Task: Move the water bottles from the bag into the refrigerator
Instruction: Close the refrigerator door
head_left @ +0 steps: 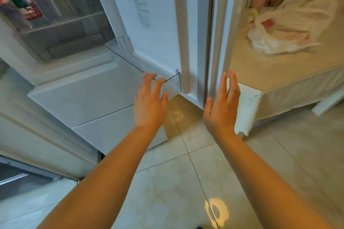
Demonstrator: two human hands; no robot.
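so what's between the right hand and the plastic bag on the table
In the head view, the edge of the open refrigerator door and the table's cloth-covered corner lie between the right hand and the plastic bag.

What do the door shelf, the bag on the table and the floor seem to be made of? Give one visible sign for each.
Door shelf: probably clear hard plastic; the door shows through it.
Bag: likely thin white plastic film; it is crumpled and faintly see-through.
Floor: apparently glazed pale tile; straight joint lines and a bright reflection show.
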